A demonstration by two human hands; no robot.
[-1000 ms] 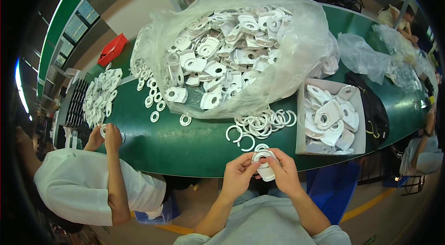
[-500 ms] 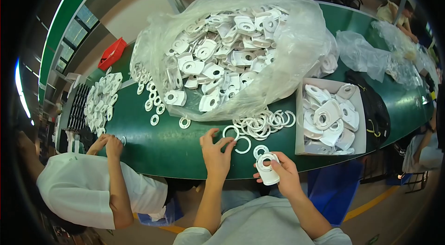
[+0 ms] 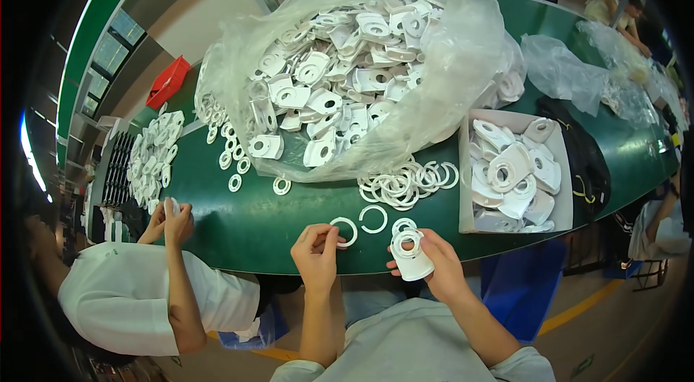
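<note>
Between the fingertips of my left hand [image 3: 315,255], closed in a pinch, is a thin white plastic ring [image 3: 355,233], held up over the table's front edge. My right hand [image 3: 442,266] grips a white plastic plate [image 3: 415,266] with a round raised collar and a hole, its collar end pointing away from me. Just beyond the plate lies a small flat white ring [image 3: 402,223], partly covered by it. On the table between my hands rests a loose split ring [image 3: 374,207]. Farther back is a heap of similar thin rings [image 3: 396,192].
A large clear plastic bag [image 3: 463,57] full of white plates fills the table's middle. An open carton [image 3: 466,194] of such plates stands at right. Flat rings [image 3: 235,182] and a pile of white parts [image 3: 153,154] lie leftward. A co-worker [image 3: 130,295] sits at left, handling a part.
My left hand has picked up a thin ring from the table and drawn it toward me and leftward. The right hand still holds the plate, slightly turned.
</note>
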